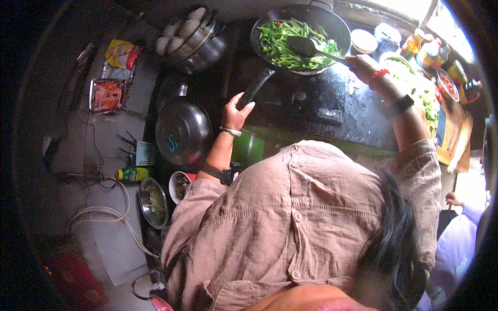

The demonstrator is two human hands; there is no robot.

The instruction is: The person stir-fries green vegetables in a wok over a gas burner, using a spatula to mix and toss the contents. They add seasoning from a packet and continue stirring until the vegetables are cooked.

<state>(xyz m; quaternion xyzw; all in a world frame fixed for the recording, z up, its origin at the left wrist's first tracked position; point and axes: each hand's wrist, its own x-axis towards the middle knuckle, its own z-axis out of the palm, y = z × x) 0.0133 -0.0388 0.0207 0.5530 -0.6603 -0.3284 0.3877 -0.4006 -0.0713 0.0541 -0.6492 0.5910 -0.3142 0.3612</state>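
Note:
My left hand (236, 116) grips the black handle (257, 87) of a wok (339, 24) on the dark stove (280, 112). Chopped green vegetables (278, 48), with a red bit among them, fill much of the wok. In my right hand (362, 69) is the handle of a dark spatula (302, 46), whose blade rests over the greens. Part of the food lies hidden under that blade. A white bowl (364, 41) stands just beyond my right hand, by the wok's rim.
At left, a metal pot (208, 48) bears several pale rounded items (189, 29). Below it sits a dark pan (183, 132). Bottles (428, 52) line the right side, near a wooden cutting board (451, 144). Another person's lilac sleeve (455, 241) shows at lower right.

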